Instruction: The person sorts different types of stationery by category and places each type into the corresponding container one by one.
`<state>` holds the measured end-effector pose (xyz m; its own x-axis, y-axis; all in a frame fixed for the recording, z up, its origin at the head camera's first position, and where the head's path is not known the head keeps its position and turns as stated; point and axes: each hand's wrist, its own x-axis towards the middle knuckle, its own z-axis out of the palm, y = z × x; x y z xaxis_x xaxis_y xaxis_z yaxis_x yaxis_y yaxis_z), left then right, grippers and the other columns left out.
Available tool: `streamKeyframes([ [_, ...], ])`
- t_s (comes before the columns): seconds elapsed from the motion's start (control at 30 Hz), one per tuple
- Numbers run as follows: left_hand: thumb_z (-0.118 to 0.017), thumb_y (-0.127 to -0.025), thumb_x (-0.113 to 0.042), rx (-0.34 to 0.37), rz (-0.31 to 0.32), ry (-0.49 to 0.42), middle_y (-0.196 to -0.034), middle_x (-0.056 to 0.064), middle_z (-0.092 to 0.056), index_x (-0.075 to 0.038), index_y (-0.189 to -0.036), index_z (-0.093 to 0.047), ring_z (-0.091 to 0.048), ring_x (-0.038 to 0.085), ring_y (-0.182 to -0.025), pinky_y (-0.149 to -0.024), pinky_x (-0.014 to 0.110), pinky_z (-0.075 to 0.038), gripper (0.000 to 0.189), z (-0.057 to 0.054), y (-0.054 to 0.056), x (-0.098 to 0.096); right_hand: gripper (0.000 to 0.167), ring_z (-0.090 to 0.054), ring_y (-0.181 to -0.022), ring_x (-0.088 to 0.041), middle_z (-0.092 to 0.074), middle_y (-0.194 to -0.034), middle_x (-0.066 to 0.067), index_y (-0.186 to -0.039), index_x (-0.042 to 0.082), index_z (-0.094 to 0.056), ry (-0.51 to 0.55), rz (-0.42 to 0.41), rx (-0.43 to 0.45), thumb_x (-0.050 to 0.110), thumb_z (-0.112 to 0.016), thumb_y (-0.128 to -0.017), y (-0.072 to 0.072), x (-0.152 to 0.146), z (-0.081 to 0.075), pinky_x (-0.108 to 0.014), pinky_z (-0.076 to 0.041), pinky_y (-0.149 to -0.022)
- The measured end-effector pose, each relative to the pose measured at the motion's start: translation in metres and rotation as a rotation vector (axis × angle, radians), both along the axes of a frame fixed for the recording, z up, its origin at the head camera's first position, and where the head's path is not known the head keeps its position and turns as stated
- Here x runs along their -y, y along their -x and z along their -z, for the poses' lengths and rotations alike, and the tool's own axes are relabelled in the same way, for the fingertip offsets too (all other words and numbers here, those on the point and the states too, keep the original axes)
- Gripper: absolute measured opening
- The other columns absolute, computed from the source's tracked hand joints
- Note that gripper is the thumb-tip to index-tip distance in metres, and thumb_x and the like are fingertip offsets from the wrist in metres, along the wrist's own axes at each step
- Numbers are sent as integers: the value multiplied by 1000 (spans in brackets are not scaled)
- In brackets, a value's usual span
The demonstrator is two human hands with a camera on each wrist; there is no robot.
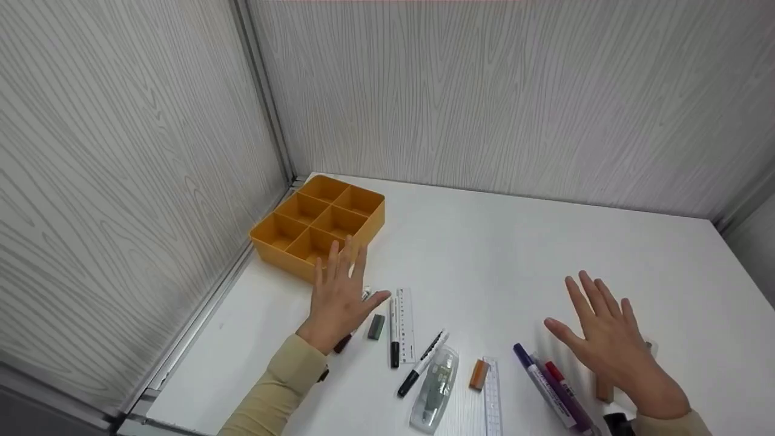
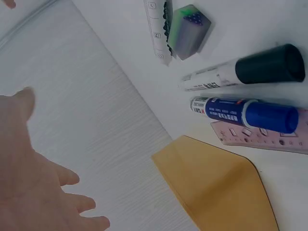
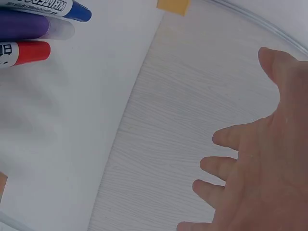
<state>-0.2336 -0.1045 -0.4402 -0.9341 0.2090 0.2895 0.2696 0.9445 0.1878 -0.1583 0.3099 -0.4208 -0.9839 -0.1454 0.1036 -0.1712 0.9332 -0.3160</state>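
Observation:
My left hand (image 1: 340, 303) is held with fingers spread near the front corner of an orange compartment box (image 1: 318, 266), holding nothing. By it lie a dark eraser (image 1: 376, 327), a black-capped marker (image 1: 395, 330) and a clear ruler (image 1: 406, 327). In the left wrist view are a green-capped marker (image 2: 269, 65), a blue marker (image 2: 250, 113), a pink ruler (image 2: 260, 134) and a purple-green eraser (image 2: 188, 32). My right hand (image 1: 614, 345) is also spread and holds nothing. Left of it lie a blue-capped marker (image 1: 542, 381), a purple marker (image 1: 566, 399) and a red-capped marker (image 3: 31, 53).
Between the hands lie another black-capped marker (image 1: 424, 361), a clear case-like item (image 1: 436, 390), an orange-brown eraser (image 1: 479, 375) and a second ruler (image 1: 492, 393). A brown block (image 1: 603, 387) is partly hidden by the right hand. Wood-grain panels (image 1: 484, 91) enclose the white table (image 1: 484, 242).

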Motion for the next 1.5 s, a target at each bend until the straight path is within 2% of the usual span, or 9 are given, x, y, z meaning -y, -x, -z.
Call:
streamKeyframes([
  [0.17,-67,-94,-38,-17,-84,-11,-156,18,-36,-8,-154,-31,-38,36,-140,-113,53,-36,76,1,13,14,82,-17,-146,-49,-17,-163,-24,-157,8,-21,21,-57,-44,53,-53,-97,11,9,-1,-73,-11,-112],
  [0.37,-61,-99,-16,-35,-133,-16,-127,20,-59,0,-137,-53,-56,35,-116,-100,47,-50,42,1,31,30,76,-28,-142,-49,-27,-159,-23,-155,7,-28,34,-113,-85,53,-50,-99,24,21,-1,-68,-22,-111],
  [0.57,-55,-99,-3,-61,-119,-103,-101,20,-68,3,-111,-68,-65,36,-95,-85,49,-56,19,12,47,40,70,-33,-141,-47,-31,-158,-21,-153,8,-33,49,-143,-87,50,-50,-100,33,34,2,-67,-27,-110],
  [0.67,-56,-98,0,-48,-122,-134,-87,17,-68,3,-99,-71,-64,30,-79,-74,42,-56,15,16,53,39,69,-36,-140,-46,-33,-157,-21,-153,7,-34,51,-156,-91,48,-53,-100,39,41,6,-66,-30,-110],
  [0.77,-56,-96,2,-48,-130,-146,-77,14,-65,1,-89,-70,-58,25,-67,-63,37,-50,17,19,57,38,68,-37,-140,-45,-34,-157,-20,-152,7,-34,50,-165,-88,45,-54,-100,45,48,9,-65,-32,-110],
  [1.0,-61,-94,1,-13,-180,-151,-74,11,-67,-1,-81,-71,-54,20,-62,-55,34,-44,16,14,62,31,66,-41,-138,-44,-36,-155,-20,-151,6,-36,30,-179,-79,45,-53,-101,64,59,11,-62,-34,-110],
  [1.17,-59,-93,3,-3,-187,-184,-68,10,-61,-3,-74,-67,-48,20,-61,-56,33,-39,22,12,67,26,63,-42,-137,-44,-38,-154,-21,-150,4,-37,25,-195,-79,41,-53,-101,80,67,10,-61,-36,-109],
  [1.3,-62,-94,0,19,-187,-199,-70,8,-60,-4,-78,-71,-50,20,-64,-59,32,-43,19,11,71,25,62,-42,-137,-45,-38,-154,-23,-149,1,-37,23,-204,-59,39,-52,-102,90,73,9,-61,-36,-109],
  [1.5,-68,-91,-5,8,-176,-159,-80,10,-72,-4,-85,-77,-64,24,-70,-65,38,-55,11,12,74,24,62,-42,-136,-47,-37,-153,-26,-149,-1,-36,14,-219,-30,38,-50,-103,98,78,11,-62,-36,-108],
])
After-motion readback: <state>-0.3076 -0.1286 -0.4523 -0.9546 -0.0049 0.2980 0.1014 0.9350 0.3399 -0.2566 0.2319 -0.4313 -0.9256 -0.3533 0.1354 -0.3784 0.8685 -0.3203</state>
